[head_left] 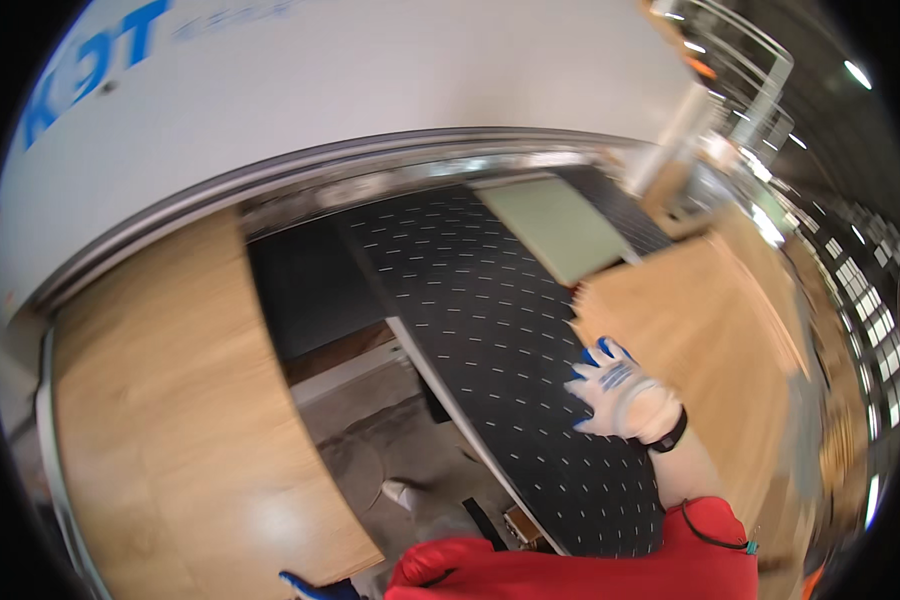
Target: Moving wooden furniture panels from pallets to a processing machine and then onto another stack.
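A large wood-grain board (170, 420) lies on the person's left, running from under the white machine housing (420, 75) and its metal rail (300, 170) toward the body. The left hand (322, 588), in a blue-faced glove, is at the board's near edge, close to its right corner, and is largely cut off by the lower rim; the fingers seem to touch the edge, but I cannot tell whether they grip it. The right hand (615, 395), in a white glove with blue fingertips, is well apart from that board, across the gap, with its fingers spread wide and nothing visible in its grasp. It is over the right side of the black worktop (470, 290), which is marked with short white dashes, and just beside a second group of wood-grain boards (700, 310) on the right; blur leaves it unclear whether it touches them. A black wristband (670, 430) circles the right wrist, and a red sleeve (710, 520) covers the arm higher up. Farther off, a pale green board (558, 228) lies on the worktop near the rail. Between the left board and the worktop, the floor (365, 430) shows, with a light shoe (398, 492) on it.
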`<state>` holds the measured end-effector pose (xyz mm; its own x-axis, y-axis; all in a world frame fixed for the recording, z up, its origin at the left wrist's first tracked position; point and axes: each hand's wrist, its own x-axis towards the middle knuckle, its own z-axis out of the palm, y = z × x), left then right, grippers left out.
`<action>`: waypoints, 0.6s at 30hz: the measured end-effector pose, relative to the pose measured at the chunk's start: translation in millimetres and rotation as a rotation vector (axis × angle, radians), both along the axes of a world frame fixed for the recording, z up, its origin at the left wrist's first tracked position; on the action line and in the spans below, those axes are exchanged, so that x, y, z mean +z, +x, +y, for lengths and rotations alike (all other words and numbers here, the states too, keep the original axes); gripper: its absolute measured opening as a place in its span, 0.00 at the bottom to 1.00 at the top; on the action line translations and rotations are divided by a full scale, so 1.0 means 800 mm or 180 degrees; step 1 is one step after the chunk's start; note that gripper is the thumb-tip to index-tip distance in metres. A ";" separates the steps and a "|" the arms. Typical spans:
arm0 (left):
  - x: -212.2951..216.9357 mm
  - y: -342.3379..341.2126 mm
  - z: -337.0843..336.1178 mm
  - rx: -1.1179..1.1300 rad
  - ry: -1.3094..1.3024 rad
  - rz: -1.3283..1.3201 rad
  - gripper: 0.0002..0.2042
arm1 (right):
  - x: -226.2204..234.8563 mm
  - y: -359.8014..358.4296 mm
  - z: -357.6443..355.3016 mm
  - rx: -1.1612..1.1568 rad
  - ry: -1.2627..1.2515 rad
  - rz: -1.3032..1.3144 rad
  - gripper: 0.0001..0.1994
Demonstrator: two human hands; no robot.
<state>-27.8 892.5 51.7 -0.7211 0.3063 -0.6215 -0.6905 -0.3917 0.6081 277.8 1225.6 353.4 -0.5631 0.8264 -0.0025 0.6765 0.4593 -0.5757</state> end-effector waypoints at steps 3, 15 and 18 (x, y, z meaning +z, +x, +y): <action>0.050 0.016 0.017 -0.0276 0.0152 0.0419 0.41 | 0.037 0.132 -0.148 -0.0516 -0.0452 0.1992 0.32; -0.011 0.038 -0.010 -0.1517 0.0163 0.1917 0.32 | -0.014 0.421 -0.746 -0.2492 0.0803 0.3485 0.28; 0.000 0.078 -0.005 -0.1727 0.0298 0.2265 0.32 | -0.013 0.422 -0.786 -0.3667 -0.0563 0.3712 0.17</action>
<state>34.9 888.1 51.6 -0.6674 0.7437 -0.0386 -0.2672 -0.1908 0.9446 615.3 597.0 342.7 0.5430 0.8206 -0.1782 -0.2144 -0.0697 -0.9743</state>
